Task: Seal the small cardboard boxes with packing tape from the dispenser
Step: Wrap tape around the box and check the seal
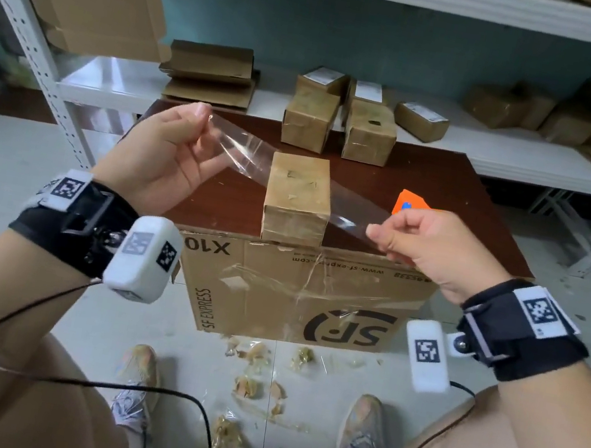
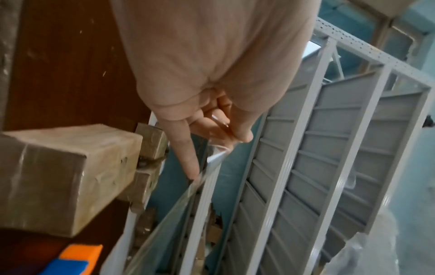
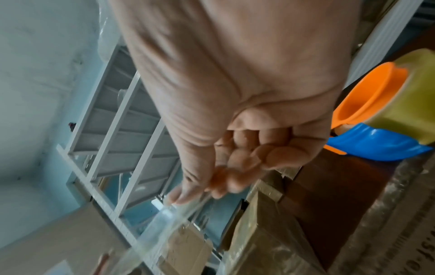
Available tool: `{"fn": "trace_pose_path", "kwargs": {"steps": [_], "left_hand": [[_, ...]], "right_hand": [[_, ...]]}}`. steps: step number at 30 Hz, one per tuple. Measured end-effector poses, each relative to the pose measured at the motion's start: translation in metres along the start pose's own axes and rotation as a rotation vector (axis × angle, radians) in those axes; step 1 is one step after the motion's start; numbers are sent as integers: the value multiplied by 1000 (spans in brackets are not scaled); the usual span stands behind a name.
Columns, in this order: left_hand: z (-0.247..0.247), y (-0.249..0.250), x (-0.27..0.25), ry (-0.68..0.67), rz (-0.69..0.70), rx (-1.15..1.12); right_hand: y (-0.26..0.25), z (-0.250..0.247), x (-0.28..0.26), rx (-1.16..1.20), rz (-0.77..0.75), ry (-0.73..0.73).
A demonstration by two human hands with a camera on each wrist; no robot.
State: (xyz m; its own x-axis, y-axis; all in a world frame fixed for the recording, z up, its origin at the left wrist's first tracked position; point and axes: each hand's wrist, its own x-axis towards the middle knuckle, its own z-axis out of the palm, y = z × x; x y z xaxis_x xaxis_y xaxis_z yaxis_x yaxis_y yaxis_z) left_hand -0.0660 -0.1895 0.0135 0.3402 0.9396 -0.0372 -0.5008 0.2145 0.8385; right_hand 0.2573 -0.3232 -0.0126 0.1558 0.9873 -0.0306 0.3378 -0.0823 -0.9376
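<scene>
Status: I hold a cut strip of clear tape [image 1: 293, 180] stretched between both hands above the small box [image 1: 297, 198], which stands near the front edge of the bench [image 1: 449, 195]. My left hand [image 1: 163, 157] pinches the far-left end between thumb and fingertips; my right hand [image 1: 436, 244] pinches the near-right end, remaining fingers curled in. Whether the strip already touches the box top I cannot tell.

Progress, as judged: two boxes [image 1: 309, 119] at the far edge of the bench and more on the shelf [image 1: 496, 148] look glossy with tape, so they appear done. The present box already shows wrinkled film on its faces; this strip is not yet pressed down.

Orientation: the strip's long axis runs diagonally, far-left and higher to near-right and lower, crossing the box top. The box's long axis runs near to far. The orange and blue dispenser [image 1: 408, 204] lies on the bench just beyond my right hand.
</scene>
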Motion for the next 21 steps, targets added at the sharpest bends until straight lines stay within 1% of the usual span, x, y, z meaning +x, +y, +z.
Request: {"fn": "trace_pose_path", "kwargs": {"steps": [2,4,6,8,9,12,16,18,19,21], "left_hand": [[-2,-7,3,75,141,121],[-2,-16,5,152,314,276],[0,-24,9,225,478,349],[3,-30,15,295,561,327],[4,-32,20,316,564,315],[0,-39,37,366,490,310],[-7,-52,62,488,339,317],[-12,-55,72,536,200,309],[-14,-56,78,530,110,283],[-19,-55,89,472,-55,195]], "right_hand": [[-1,-9,7,34,-3,52],[-1,-14,14,97,20,83],[1,-15,22,168,51,132],[1,-14,33,248,79,184],[2,-13,39,285,95,204],[4,-11,58,376,162,231],[10,-6,81,454,285,235],[15,-3,93,496,324,266],[18,-3,99,500,334,280],[24,-2,110,497,344,297]]}}
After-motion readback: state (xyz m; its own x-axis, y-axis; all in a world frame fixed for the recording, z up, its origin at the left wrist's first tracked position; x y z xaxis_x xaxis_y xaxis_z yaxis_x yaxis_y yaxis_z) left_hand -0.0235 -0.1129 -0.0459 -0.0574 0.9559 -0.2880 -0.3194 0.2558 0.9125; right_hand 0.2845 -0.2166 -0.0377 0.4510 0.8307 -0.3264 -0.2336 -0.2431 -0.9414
